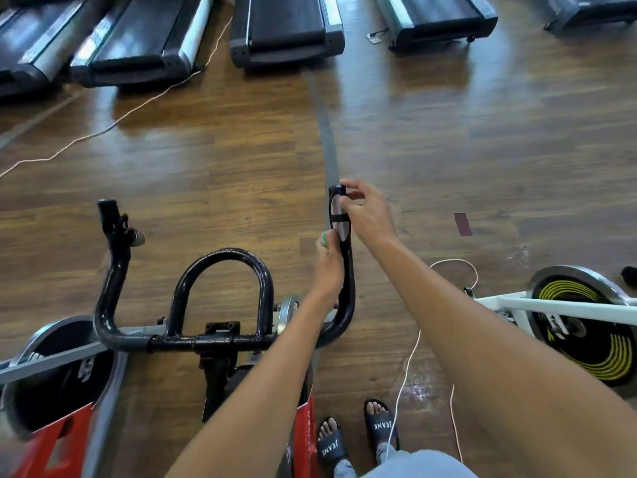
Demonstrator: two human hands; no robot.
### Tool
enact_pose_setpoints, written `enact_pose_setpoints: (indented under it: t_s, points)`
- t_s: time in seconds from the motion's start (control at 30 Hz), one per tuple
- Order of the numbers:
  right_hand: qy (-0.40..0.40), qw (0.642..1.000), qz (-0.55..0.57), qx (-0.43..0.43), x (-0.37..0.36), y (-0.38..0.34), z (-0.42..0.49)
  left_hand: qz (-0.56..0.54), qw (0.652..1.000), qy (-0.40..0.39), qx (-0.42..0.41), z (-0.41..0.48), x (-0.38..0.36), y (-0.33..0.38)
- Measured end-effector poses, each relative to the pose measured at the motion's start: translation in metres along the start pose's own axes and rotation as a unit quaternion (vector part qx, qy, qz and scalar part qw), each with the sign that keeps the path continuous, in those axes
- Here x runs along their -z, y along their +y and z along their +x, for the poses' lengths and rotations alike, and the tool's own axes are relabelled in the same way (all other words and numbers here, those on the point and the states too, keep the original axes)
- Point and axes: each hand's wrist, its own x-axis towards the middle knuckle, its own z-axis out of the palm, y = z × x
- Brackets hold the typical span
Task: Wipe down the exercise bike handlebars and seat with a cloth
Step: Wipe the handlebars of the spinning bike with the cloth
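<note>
The black handlebars of the exercise bike stretch across the lower middle, with a centre loop and two upright horns. My right hand pinches the tip of the right horn, by its silver sensor plate. My left hand is closed beside the same horn, just below. A small bit of green cloth sticks out of its fingers; the rest of the cloth is hidden. The left horn stands free. The seat is out of view.
Several treadmills line the back of the wooden floor. A white bike with a yellow-striped flywheel stands at the right. Thin cords lie on the floor near my sandalled feet. The bike's red frame and flywheel are below the handlebars.
</note>
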Motion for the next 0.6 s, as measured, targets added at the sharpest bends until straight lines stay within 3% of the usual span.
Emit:
enact_pose_setpoints:
  t_s: [0.07, 0.17, 0.27, 0.37, 0.43, 0.6]
  points:
    - [0.004, 1.000, 0.000, -0.005, -0.001, 0.001, 0.000, 0.038, 0.999, -0.035, 0.007, -0.020, 0.005, -0.021]
    - [0.000, 1.000, 0.007, -0.019, -0.003, 0.001, 0.001, 0.237, 0.961, -0.144, -0.013, -0.052, 0.032, -0.026]
    - [-0.002, 1.000, -0.001, -0.019, -0.004, 0.001, 0.000, 0.487, 0.843, -0.224, -0.044, -0.066, 0.064, -0.022]
    - [-0.004, 1.000, -0.012, -0.013, -0.002, 0.001, -0.002, 0.590, 0.742, -0.291, -0.130, -0.071, 0.107, -0.020]
    - [-0.008, 1.000, -0.018, -0.011, -0.001, 0.001, -0.001, 0.594, 0.726, -0.309, -0.158, -0.070, 0.119, -0.015]
    - [0.003, 1.000, -0.012, -0.018, -0.003, 0.004, 0.000, 0.572, 0.758, -0.247, -0.193, -0.074, 0.088, -0.031]
